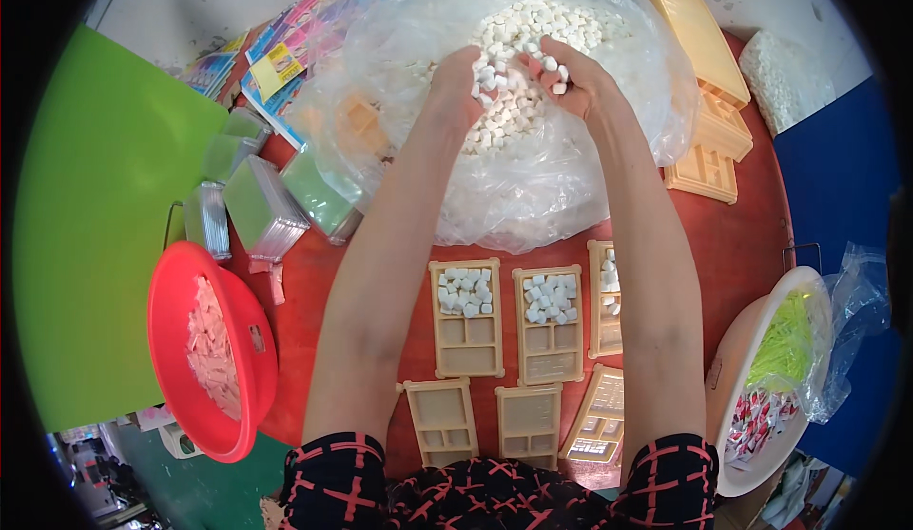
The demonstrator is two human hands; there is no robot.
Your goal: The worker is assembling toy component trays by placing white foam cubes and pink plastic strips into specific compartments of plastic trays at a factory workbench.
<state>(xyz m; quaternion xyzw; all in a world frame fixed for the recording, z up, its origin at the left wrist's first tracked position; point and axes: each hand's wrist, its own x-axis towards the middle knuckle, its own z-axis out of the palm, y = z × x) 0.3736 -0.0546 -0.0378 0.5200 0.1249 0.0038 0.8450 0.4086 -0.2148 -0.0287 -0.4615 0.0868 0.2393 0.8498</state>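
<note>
your left grip and right grip loosely cup white cubes; parted fingers could let some spill.

A red desk is occupying the centre, its edges bending under the wide lens. Beyond its far side, a white wall is showing small dark scuffs. A plain bright green panel is flanking the desk at left, and a dark blue panel is flanking it at right. At lower left, a darker green floor is appearing beside blurred clutter. Light is falling across the wall and the green panel, while the blue panel is appearing dimmer.
</note>
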